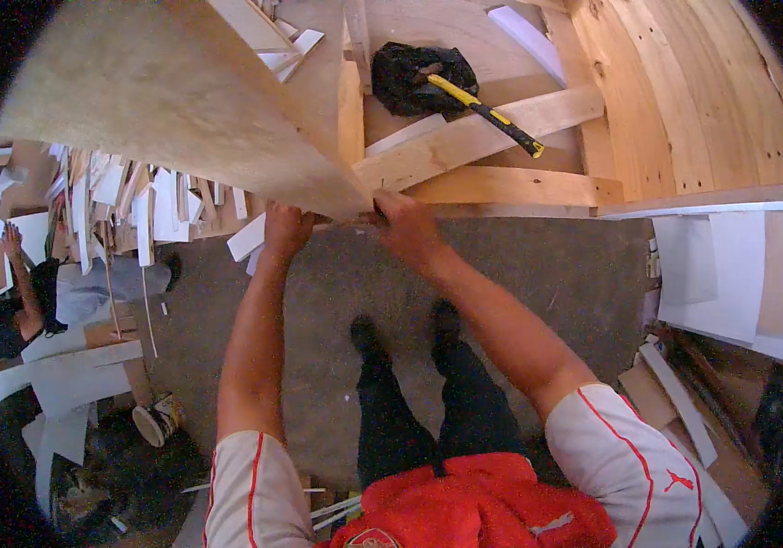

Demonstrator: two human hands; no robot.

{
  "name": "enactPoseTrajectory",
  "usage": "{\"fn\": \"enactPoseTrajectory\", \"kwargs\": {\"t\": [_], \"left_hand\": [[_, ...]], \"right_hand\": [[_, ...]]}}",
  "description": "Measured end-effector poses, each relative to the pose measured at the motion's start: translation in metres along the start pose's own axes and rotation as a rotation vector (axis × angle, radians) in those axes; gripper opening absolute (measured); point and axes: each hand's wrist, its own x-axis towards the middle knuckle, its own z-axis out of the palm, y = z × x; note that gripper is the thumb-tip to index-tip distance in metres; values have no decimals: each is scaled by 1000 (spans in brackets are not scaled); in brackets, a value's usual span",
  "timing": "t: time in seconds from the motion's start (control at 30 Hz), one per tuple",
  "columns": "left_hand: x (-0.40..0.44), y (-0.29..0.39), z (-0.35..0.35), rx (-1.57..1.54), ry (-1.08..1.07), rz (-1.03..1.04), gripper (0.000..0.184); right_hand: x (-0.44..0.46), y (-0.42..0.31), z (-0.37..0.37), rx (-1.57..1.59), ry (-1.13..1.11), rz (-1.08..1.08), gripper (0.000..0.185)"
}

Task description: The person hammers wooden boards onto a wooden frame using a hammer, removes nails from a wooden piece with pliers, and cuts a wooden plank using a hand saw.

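Observation:
A large plywood panel (172,100) rises from the bench toward the upper left, its near corner pointing at me. My left hand (288,228) is closed round the panel's lower edge, and its fingertips are hidden. At the near corner my right hand (407,226) is closed on the panel as well, thumb side toward the wood. Just beyond the right hand are pale wooden boards (483,137) of a frame. A hammer (492,114) with a yellow and black handle lies across a diagonal board, its head on a black plastic bag (401,78).
Slatted planks (684,91) stand at the upper right, with white sheets (711,265) below them. Many offcuts (136,196) are piled on the left. Another person (21,301) is at the far left. A bucket (156,420) stands on the floor at lower left.

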Motion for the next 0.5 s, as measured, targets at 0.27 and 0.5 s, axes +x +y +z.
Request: {"fn": "enactPoseTrajectory", "kwargs": {"t": [0.27, 0.5], "left_hand": [[-3, 56, -26, -276, 373, -256, 35], [125, 74, -58, -368, 78, -12, 43]], "right_hand": [[38, 20, -150, -620, 249, 25, 34], [54, 78, -166, -809, 74, 400, 40]]}}
